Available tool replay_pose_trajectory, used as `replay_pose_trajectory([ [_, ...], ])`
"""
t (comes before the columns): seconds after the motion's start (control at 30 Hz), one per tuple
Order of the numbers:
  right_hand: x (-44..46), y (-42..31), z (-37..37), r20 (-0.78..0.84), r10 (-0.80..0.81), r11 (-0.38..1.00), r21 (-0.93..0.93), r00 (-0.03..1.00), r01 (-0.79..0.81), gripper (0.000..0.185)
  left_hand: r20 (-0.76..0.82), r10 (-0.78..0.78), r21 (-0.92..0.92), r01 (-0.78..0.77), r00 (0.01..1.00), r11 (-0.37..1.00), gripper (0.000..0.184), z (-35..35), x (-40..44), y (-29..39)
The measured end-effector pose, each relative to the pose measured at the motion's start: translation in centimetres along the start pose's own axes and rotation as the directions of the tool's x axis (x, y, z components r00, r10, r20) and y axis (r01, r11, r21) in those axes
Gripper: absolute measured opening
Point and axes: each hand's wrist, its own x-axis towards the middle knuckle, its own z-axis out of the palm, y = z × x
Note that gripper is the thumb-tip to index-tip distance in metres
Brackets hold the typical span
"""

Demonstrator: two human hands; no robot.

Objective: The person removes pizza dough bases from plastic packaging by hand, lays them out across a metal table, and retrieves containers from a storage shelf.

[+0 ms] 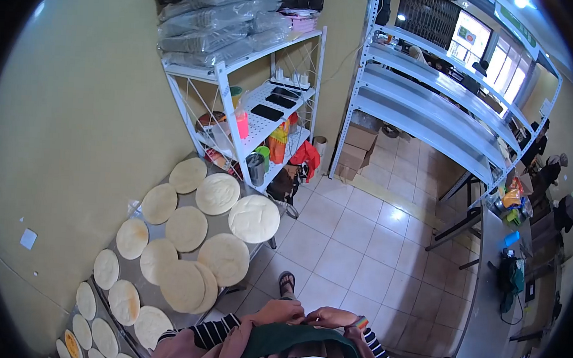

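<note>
My left hand (275,312) and my right hand (331,317) meet in front of my body, over a dark green garment (294,338). Both sets of fingers are curled inward and close together. What they pinch, if anything, is too small to make out. A multicoloured band circles my right wrist. To my left, round flat breads (224,259) lie spread on a metal table (180,254); a few overlap near its front edge. Neither hand touches the breads.
A white shelf rack (223,98) holds plastic-wrapped packs (220,20), phones and cups. Ahead stand tall metal shelves (426,115) and cardboard boxes (356,147). Along the right runs a long table (487,306) with a blue cup (511,239) and a dark green bag (510,281). People are beyond it.
</note>
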Motion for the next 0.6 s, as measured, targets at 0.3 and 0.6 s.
replay_pose_trajectory([
  [0.3, 4.1, -0.1, -13.8, -0.224, 0.247, 0.862, -0.393, 0.943, -0.32, 0.028, 0.241, 0.18, -0.447, -0.055, 0.954, 0.893, 0.025, -8.0, 11.6, -5.2],
  [0.6, 8.4, -1.3, -25.3, -0.36, -0.117, 0.858, -0.506, 0.926, -0.088, 0.015, 0.115, 0.13, -0.617, -0.032, 0.985, 0.786, 0.034, -13.3, 16.8, -9.5],
])
